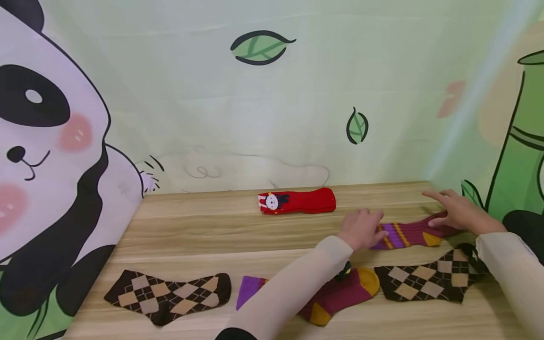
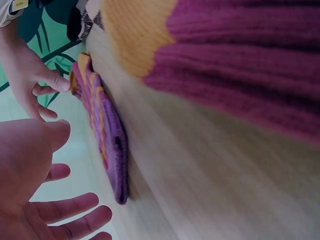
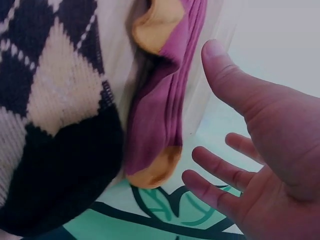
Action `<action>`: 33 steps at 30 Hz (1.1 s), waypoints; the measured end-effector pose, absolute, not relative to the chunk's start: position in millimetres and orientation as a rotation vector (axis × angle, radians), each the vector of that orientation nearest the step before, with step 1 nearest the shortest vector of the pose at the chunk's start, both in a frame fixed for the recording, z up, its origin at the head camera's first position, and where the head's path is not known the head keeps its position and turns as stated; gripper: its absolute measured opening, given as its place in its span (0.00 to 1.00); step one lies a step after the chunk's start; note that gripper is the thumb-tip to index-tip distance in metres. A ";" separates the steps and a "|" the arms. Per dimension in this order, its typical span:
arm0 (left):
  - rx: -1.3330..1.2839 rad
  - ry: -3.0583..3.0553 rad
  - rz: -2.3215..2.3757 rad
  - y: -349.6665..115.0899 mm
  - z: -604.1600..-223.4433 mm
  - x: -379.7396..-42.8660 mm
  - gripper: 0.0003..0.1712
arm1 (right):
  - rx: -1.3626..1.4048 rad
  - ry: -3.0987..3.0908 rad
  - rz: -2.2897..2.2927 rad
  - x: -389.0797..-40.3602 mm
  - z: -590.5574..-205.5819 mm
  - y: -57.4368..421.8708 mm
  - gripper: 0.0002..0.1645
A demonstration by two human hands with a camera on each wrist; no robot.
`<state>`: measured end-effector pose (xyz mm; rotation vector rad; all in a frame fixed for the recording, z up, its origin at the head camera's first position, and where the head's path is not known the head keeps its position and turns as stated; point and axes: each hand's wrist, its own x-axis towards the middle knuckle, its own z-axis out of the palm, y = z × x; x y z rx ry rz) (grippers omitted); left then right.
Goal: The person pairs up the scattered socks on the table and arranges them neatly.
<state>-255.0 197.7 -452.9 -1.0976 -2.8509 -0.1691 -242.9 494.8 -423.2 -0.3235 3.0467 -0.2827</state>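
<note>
A maroon sock with a purple striped cuff and mustard heel (image 1: 414, 233) lies flat at the back right of the table. Over its purple cuff is my left hand (image 1: 359, 229), fingers spread and loosely bent. At the other end my right hand (image 1: 463, 215) hovers beside the toe. In the right wrist view, a gap shows between the spread fingers of that hand (image 3: 270, 120) and the mustard toe (image 3: 157, 167). The left wrist view shows both hands around the sock (image 2: 102, 120), neither gripping it. A matching maroon sock (image 1: 346, 293) lies nearer, partly covered by my left sleeve.
A folded red sock with a white animal face (image 1: 310, 200) lies by the back wall. Black-and-tan argyle socks lie at front left (image 1: 170, 295) and front right (image 1: 425, 278). A printed panda backdrop (image 1: 191, 104) stands behind and beside the wooden table (image 1: 191, 241).
</note>
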 end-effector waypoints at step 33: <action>-1.051 -2.883 -0.025 211.1 -468.5 -249.6 0.22 | -0.263 2.961 -0.300 -251.3 -444.6 515.2 0.54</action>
